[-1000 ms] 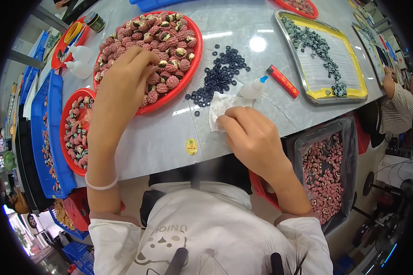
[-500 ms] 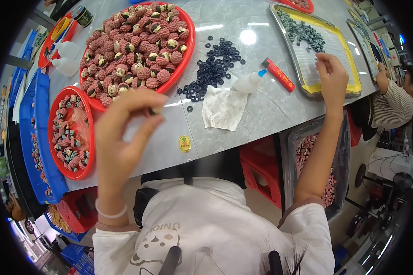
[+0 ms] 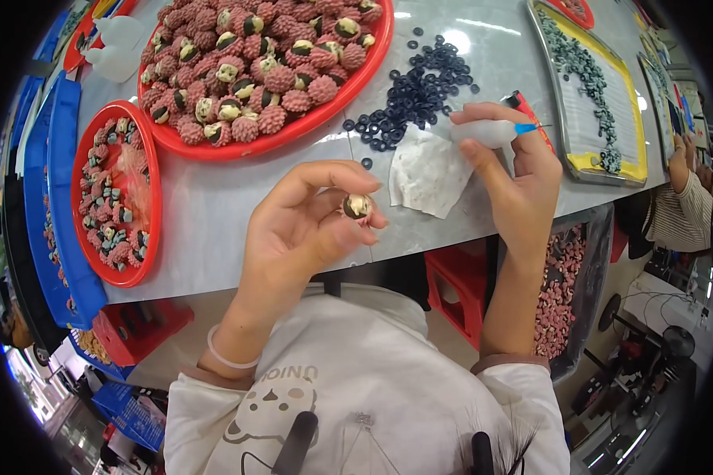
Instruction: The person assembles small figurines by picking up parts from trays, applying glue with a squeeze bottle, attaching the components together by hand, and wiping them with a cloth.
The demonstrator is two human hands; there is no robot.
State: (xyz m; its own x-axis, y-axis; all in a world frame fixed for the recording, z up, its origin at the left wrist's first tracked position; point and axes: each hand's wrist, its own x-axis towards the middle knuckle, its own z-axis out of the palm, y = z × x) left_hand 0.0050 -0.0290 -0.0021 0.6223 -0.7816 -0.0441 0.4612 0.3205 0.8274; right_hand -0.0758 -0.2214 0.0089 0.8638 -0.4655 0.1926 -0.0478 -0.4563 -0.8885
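Between the thumb and fingers of my left hand (image 3: 289,229) is a small figurine (image 3: 357,207) with a cream and black top and a bit of pink below. My right hand (image 3: 523,186) is closed around a white squeeze bottle (image 3: 483,133), whose blue needle tip points right. Under that hand lies a stained white paper sheet (image 3: 428,170). Small dark rings (image 3: 428,79) are scattered just beyond it. A large red tray (image 3: 325,131), heaped with pink, knobbly figurines with cream and black parts, stands beyond my left hand.
At left are a smaller red tray (image 3: 157,198) of pink and grey-blue pieces, a blue bin (image 3: 87,305) and white bottles (image 3: 117,51). Rightward lie a red tube (image 3: 532,120) and a yellow-edged metal tray (image 3: 634,170). A red stool (image 3: 467,297) and plastic-lined crate (image 3: 596,293) sit below the table edge.
My right hand has come left from the metal tray and picked up the squeeze bottle from the table. My left hand has moved right with the figurine, turning it into clearer view.
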